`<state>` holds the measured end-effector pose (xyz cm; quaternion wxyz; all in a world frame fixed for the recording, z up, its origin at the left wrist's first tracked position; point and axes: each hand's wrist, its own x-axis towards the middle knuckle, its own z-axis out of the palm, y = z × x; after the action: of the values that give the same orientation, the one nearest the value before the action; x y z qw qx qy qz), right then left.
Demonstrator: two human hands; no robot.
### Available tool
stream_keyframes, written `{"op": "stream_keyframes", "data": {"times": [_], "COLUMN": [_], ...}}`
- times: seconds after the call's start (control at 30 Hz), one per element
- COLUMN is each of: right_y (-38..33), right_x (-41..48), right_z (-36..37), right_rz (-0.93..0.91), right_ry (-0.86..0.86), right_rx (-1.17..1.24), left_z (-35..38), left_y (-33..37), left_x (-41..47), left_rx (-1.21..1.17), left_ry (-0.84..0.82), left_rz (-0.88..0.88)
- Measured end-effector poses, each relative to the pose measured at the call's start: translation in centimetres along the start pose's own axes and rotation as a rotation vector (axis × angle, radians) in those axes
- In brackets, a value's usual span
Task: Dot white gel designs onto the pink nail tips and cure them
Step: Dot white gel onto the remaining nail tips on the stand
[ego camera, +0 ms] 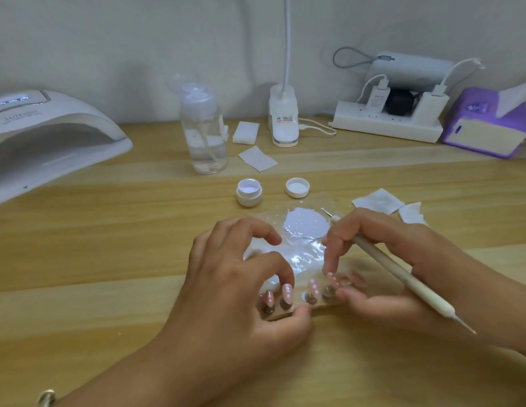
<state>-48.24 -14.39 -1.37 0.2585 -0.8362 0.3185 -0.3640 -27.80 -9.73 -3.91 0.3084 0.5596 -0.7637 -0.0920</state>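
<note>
Left hand (pixel 238 277) grips holder (pixel 281 314) at its left end; right hand (pixel 373 259) clasps dotting tool (pixel 402 277), fingertips at holder's right end. Dotted pink nail tips (pixel 286 290) stand between both hands. Best lifted level, fingers off wet dots.

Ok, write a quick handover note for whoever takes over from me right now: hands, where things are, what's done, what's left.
Left hand grips the nail stand by its left end.
Right hand holds the dotting tool, its fingers on the stand's right end.
Four pink tips visible, all dotted white.
Gel pot open, lid beside it; gel on palette.
Left: cure in the lamp, far left.
</note>
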Motion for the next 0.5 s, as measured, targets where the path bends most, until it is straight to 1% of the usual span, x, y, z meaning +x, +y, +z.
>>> {"op": "stream_keyframes", "data": {"times": [0.1,0.23,0.37,0.5], "right_y": [0.5,1.0,1.0,0.9], "right_x": [0.1,0.3,0.0,-0.1], "right_z": [-0.1,-0.9,-2.1,-2.8], "right_rz": [-0.024,0.011,-0.05,-0.018], "right_ry": [-0.04,-0.131,-0.119,-0.135], "right_rx": [-0.054,-0.066,-0.148,-0.114], "left_z": [-0.1,0.0,0.0,0.0], "left_y": [0.0,-0.1,-0.2,-0.3], "left_x": [0.0,0.0,0.0,0.0], "left_rx": [-0.007,-0.006,-0.006,-0.012], "left_ry": [-0.004,-0.014,-0.016,-0.017], "left_rz": [-0.002,-0.003,-0.007,-0.001]}}
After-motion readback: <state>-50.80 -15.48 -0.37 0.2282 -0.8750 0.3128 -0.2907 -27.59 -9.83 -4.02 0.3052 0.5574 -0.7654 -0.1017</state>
